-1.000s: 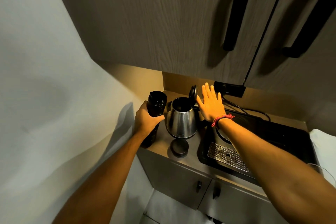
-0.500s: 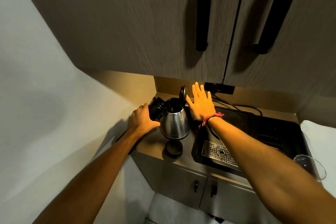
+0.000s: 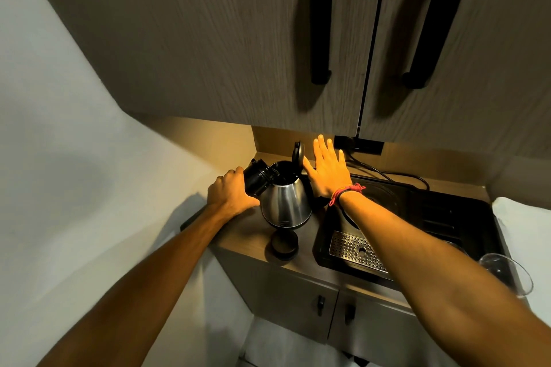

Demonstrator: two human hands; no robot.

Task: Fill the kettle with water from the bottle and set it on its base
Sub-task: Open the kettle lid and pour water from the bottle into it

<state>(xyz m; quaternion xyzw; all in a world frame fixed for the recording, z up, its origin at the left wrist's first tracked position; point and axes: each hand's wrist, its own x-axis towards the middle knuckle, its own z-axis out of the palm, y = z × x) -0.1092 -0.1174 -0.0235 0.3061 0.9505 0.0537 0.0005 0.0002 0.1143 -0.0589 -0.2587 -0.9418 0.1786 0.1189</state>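
Observation:
A steel kettle (image 3: 286, 202) stands on the wooden counter (image 3: 238, 229) with its black lid (image 3: 298, 153) swung upright. My left hand (image 3: 231, 194) is shut on a black bottle (image 3: 258, 180), which is tilted with its mouth over the kettle's opening. No water stream is visible. My right hand (image 3: 328, 170) is flat with fingers spread just right of the kettle, its thumb against the lid, and it hides the handle. A round black cap (image 3: 284, 244) lies on the counter in front of the kettle.
A black tray (image 3: 447, 217) with a metal drip grate (image 3: 354, 250) fills the counter to the right. A clear glass (image 3: 507, 271) stands at the right edge. Wall cabinets (image 3: 238, 53) hang low overhead. A socket (image 3: 357, 144) with cords sits behind.
My left hand has tipped the bottle from upright beside the kettle to leaning over its opening. My right hand has stayed by the lid.

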